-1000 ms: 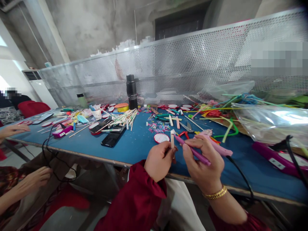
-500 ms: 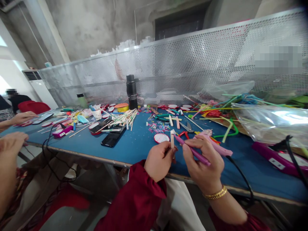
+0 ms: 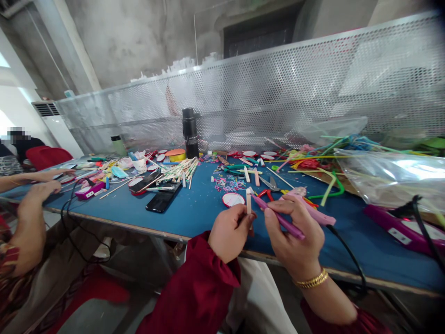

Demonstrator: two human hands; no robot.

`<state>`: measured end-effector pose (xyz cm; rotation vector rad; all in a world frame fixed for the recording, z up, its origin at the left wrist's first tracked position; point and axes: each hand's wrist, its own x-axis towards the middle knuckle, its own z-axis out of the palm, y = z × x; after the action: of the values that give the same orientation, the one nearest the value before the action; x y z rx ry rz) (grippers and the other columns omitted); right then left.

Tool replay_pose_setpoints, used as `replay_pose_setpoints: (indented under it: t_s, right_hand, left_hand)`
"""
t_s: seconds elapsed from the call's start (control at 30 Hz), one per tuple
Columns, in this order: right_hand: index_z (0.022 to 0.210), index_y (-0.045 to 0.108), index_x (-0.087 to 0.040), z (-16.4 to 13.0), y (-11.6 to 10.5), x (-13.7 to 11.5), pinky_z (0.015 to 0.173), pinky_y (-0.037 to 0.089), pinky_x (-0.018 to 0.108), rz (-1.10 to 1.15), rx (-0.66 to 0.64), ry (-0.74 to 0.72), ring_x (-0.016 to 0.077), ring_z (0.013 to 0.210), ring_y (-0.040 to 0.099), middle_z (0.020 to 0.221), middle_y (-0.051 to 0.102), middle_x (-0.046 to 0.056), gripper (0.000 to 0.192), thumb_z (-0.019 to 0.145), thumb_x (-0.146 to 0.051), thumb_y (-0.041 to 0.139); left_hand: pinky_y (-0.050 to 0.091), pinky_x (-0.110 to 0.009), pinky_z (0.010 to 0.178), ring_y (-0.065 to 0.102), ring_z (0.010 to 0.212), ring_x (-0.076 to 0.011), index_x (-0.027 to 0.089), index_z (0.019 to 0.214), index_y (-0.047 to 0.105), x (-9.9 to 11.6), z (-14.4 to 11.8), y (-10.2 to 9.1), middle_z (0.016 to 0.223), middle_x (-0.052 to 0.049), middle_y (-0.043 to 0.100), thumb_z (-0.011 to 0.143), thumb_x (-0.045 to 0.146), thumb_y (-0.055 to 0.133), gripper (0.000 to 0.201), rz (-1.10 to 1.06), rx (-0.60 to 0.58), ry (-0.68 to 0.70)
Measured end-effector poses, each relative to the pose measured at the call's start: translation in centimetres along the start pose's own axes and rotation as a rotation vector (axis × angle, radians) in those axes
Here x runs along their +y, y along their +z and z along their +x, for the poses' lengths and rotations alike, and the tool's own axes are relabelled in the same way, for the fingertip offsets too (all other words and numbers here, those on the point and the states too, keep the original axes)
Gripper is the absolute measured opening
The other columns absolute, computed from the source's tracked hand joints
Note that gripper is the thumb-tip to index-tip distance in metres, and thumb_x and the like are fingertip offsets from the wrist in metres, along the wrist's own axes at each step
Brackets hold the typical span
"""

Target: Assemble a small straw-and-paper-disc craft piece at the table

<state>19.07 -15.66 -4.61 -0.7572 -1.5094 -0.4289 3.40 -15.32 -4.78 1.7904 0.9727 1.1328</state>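
Note:
My left hand point(image 3: 230, 232) is closed, pinching a small pale flat stick point(image 3: 249, 203) upright, with a white bit at its top. A slim purple pen-like tool point(image 3: 285, 224) sits in my right hand point(image 3: 299, 236), held like a pencil. Its tip is beside the top of the stick; whether they touch I cannot tell. Just behind lies a round white disc with a red rim point(image 3: 233, 200). Red-handled cutters point(image 3: 266, 194) lie past the tool's tip. Beside my right hand rests a pink glue gun-like tool point(image 3: 318, 214) with a black cord.
Small colourful bands point(image 3: 229, 183) lie scattered mid-table. To the left are a black phone point(image 3: 162, 200), a heap of sticks point(image 3: 186, 170) and a black bottle point(image 3: 189, 134). A clear plastic bag point(image 3: 399, 178) and purple device point(image 3: 389, 227) stand right. A co-worker's hands point(image 3: 45, 189) are far left.
My hands, the stick and the purple tool stay almost still. At the far left, the co-worker's arms have moved right, further over the table.

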Motion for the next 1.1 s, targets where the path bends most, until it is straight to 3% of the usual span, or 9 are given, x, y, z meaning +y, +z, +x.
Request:
replay_pose_setpoints:
  t_s: [1.1]
  right_hand:
    - [0.095, 0.062, -0.024, -0.01, 0.01, 0.06, 0.095, 0.055, 0.049, 0.031, -0.035, -0.004, 0.019, 0.072, 0.066, 0.081, 0.07, 0.0, 0.02, 0.083, -0.011, 0.07]
  left_hand:
    - [0.04, -0.022, 0.06, 0.052, 0.058, -0.0106, 0.019, 0.092, 0.062, -0.02, 0.0, 0.02, 0.067, 0.002, 0.061, 0.098, 0.035, 0.053, 0.019, -0.013, -0.004, -0.005]
